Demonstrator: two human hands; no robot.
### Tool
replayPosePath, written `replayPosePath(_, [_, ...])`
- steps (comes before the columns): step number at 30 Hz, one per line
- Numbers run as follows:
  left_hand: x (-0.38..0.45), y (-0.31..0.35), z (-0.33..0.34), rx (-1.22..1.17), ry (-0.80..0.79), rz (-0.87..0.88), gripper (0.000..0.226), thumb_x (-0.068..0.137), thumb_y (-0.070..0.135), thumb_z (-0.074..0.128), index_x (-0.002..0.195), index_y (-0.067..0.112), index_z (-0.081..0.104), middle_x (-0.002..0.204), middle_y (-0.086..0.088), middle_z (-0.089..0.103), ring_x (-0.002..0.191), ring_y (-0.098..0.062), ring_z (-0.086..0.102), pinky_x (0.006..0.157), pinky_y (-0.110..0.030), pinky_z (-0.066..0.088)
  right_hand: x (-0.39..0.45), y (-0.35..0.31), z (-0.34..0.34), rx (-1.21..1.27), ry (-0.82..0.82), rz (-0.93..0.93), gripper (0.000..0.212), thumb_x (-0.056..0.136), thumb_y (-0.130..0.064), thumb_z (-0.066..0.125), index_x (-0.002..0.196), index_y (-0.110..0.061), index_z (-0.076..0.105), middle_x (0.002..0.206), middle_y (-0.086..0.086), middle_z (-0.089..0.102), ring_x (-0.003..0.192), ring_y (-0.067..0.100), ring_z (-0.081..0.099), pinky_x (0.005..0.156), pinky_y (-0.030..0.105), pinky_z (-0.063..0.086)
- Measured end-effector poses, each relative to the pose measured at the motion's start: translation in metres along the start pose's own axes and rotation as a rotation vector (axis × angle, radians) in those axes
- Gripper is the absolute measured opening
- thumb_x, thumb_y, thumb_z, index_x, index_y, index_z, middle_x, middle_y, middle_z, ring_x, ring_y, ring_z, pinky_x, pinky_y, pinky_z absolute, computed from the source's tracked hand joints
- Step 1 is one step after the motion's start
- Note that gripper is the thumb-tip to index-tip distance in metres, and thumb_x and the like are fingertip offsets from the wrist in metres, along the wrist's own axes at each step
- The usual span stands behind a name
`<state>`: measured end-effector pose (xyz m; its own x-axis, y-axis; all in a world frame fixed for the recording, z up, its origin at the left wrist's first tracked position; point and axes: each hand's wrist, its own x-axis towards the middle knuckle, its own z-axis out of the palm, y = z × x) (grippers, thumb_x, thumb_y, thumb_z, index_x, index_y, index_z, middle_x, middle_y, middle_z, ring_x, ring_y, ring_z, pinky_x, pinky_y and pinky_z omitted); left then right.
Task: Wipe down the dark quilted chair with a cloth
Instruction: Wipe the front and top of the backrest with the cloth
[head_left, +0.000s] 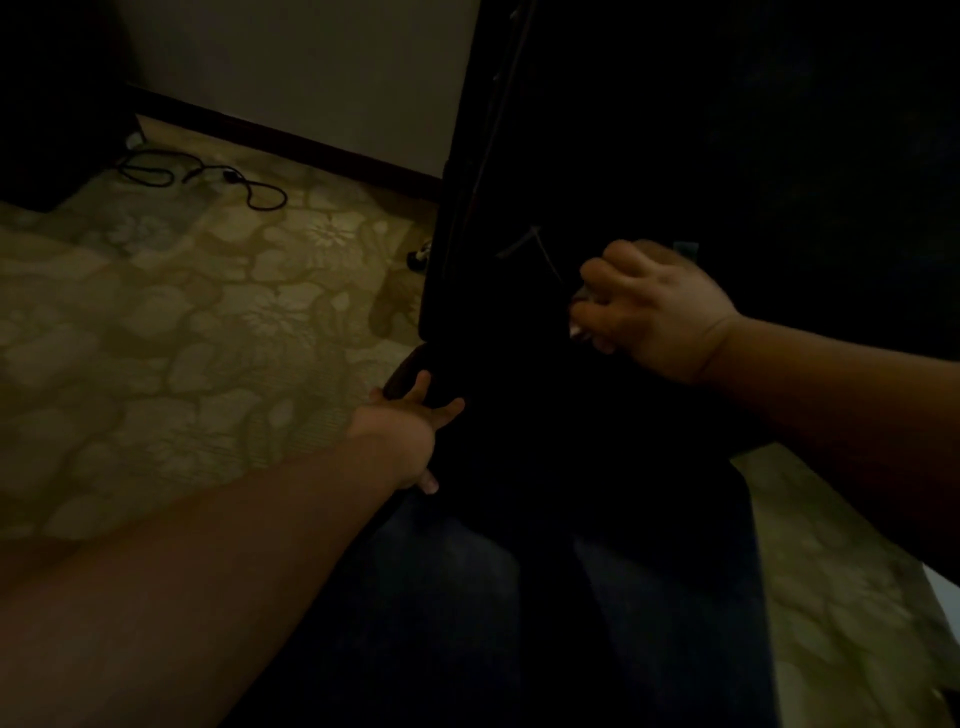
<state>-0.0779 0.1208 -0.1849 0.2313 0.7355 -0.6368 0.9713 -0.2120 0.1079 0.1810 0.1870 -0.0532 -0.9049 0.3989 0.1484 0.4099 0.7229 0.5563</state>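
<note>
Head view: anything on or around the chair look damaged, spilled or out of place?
Nothing clearly damaged or spilled. The chair is too dark to judge. One oddity: a black cable lies loosely coiled on the patterned carpet near the wall, left of the chair.

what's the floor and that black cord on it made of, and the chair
Floor: looks like carpet, matte, woven floral pattern. Cord: probably rubber or plastic sheathing, thin, black, loosely coiled. Chair: too dark to tell; a faint seam hints at upholstery.
</note>
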Motion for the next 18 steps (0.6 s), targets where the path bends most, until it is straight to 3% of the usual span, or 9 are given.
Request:
replayPosePath(5, [-0.004,-0.001,-0.004,0.021,0.008,0.043,0.115,0.085,0.047,0.079,0.161,0.044,-0.008,0.167,-0.011,-0.027,0.156,-0.039,0.005,0.126,-0.054,0.011,0.015,0.018,-0.034,0.036,0.151,0.243,0.034,0.093,-0.037,0.054,0.113,-0.015,0.07,0.108,0.022,0.058,0.099,0.035,0.039,0.083,0.049,0.039])
replayPosePath(7, [-0.003,-0.001,-0.002,0.02,0.004,0.029,0.118,0.083,0.049,0.08,0.16,0.044,-0.009,0.166,-0.012,-0.027,0.157,-0.037,0.007,0.126,-0.055,0.011,0.013,0.006,-0.026,0.022,0.149,0.229,0.03,0.093,-0.034,0.055,0.11,-0.016,0.071,0.107,0.02,0.059,0.098,0.035,0.042,0.081,0.048,0.039])
replayPosePath(10, [-0.001,0.002,-0.003,0.042,-0.006,0.006,0.119,0.083,0.049,0.08,0.16,0.044,-0.011,0.166,-0.012,-0.027,0.157,-0.037,0.006,0.125,-0.057,0.012,-0.004,-0.016,0.01,-0.063,-0.064,-0.008,0.018,0.076,-0.024,0.076,0.091,-0.016,0.069,0.1,0.013,0.057,0.093,0.032,0.043,0.073,0.043,0.044])
replayPosePath(12, [-0.005,0.006,-0.006,0.031,-0.023,-0.005,0.117,0.085,0.046,0.079,0.16,0.044,-0.011,0.167,-0.011,-0.027,0.156,-0.041,0.002,0.122,-0.058,0.015,-0.007,-0.02,0.022,-0.122,-0.299,-0.083,0.043,0.054,-0.025,0.092,0.088,-0.02,0.067,0.102,0.008,0.049,0.094,0.03,0.041,0.072,0.04,0.039])
replayPosePath(14, [-0.008,0.008,-0.009,0.021,-0.021,-0.003,0.116,0.086,0.043,0.079,0.16,0.044,-0.01,0.167,-0.01,-0.027,0.155,-0.044,0.0,0.121,-0.059,0.017,0.002,-0.015,0.018,-0.065,-0.212,-0.033,0.035,0.059,-0.029,0.088,0.087,-0.019,0.07,0.1,0.01,0.052,0.095,0.03,0.04,0.075,0.041,0.035])
replayPosePath(16, [-0.011,0.006,-0.007,0.004,-0.007,0.011,0.115,0.086,0.041,0.079,0.161,0.043,-0.008,0.167,-0.01,-0.026,0.155,-0.043,0.002,0.121,-0.058,0.018,0.016,-0.011,0.0,-0.014,0.0,0.087,0.019,0.078,-0.029,0.073,0.093,-0.018,0.072,0.1,0.014,0.057,0.096,0.031,0.04,0.077,0.041,0.036])
replayPosePath(18, [-0.012,0.003,-0.005,-0.013,0.02,0.037,0.114,0.086,0.042,0.08,0.161,0.043,-0.006,0.167,-0.009,-0.025,0.155,-0.041,0.005,0.123,-0.057,0.016,0.029,0.004,-0.022,-0.006,0.186,0.212,0.021,0.087,-0.03,0.067,0.105,-0.02,0.072,0.104,0.017,0.059,0.097,0.031,0.04,0.079,0.044,0.037])
